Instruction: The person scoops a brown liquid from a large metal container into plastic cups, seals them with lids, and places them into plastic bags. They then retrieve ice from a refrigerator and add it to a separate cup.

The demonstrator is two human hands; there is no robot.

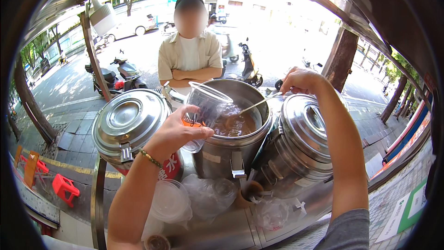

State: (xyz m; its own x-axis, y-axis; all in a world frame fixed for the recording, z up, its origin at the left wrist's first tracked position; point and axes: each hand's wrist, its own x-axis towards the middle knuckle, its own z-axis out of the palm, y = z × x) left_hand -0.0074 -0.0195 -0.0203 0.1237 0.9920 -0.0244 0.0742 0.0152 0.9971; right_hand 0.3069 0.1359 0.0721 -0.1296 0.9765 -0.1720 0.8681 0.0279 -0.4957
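A transparent plastic cup (211, 98) with printing on its side is gripped in my left hand (175, 128), tilted beside the rim of an uncovered stainless-steel drum (218, 159). Brown liquid (242, 127) fills part of that drum, its surface rippled. My right hand (301, 80) is raised above the drum's right side and pinches the end of a thin ladle handle (262, 102). The handle slants down to the left into the drum; the ladle's lower end is partly hidden in the liquid. The cup looks empty of brown liquid.
Lidded steel drums stand left (130, 118) and right (307, 125). Nearer me on the steel counter (215, 231) are stacked plastic lids (170, 199), plastic bags (210, 194) and a brown container (251, 192). A person (190, 52) stands opposite with folded arms.
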